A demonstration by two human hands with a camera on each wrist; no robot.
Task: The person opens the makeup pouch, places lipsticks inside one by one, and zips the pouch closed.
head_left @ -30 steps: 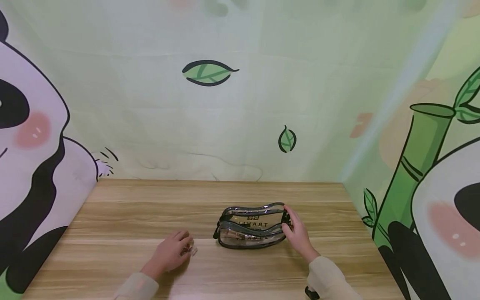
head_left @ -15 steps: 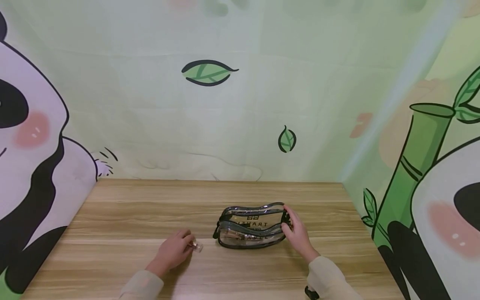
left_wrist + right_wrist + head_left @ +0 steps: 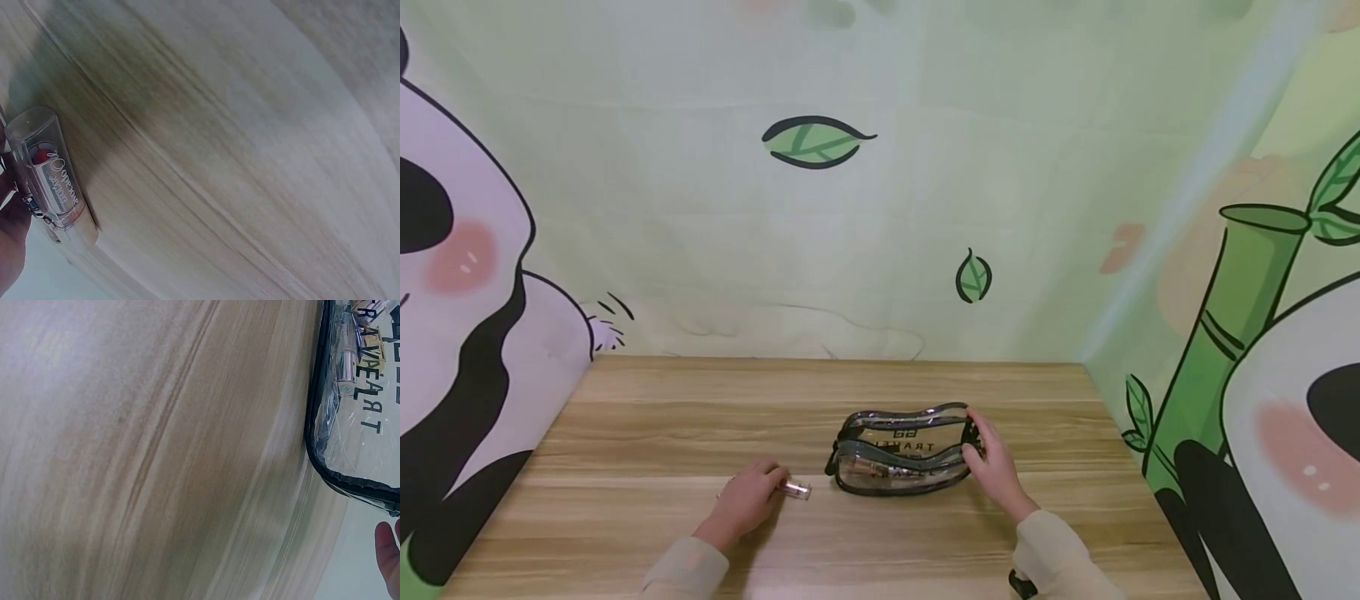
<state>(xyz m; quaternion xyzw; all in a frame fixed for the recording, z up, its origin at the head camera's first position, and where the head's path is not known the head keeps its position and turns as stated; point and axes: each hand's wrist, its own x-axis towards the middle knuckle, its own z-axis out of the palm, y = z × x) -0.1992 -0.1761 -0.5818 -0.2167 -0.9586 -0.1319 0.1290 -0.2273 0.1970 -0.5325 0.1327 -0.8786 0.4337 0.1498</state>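
Note:
My left hand (image 3: pixel 745 504) pinches a lipstick (image 3: pixel 796 490) low over the table, left of a clear pouch. In the left wrist view the lipstick (image 3: pixel 59 181) has a transparent cap, a red tip inside and white lettering; fingers (image 3: pixel 11 244) are at its side, and a darker shiny piece shows along its edge. The clear pouch (image 3: pixel 902 481) has black trim and dark lettering, and its top gapes. My right hand (image 3: pixel 996 471) holds the pouch's right end, thumb in front and fingers behind. Small items, among them a slim tube (image 3: pixel 347 365), lie inside the pouch.
A wood-grain table (image 3: pixel 700 408) carries the pouch and both hands. Behind it hangs a pale green backdrop (image 3: pixel 685 208) printed with pandas, leaves and bamboo. Something black (image 3: pixel 1022 585) shows beneath the right sleeve.
My left hand has shifted slightly right, and more of the lipstick now sticks out from its fingers toward the pouch. My right hand and the pouch have stayed in place.

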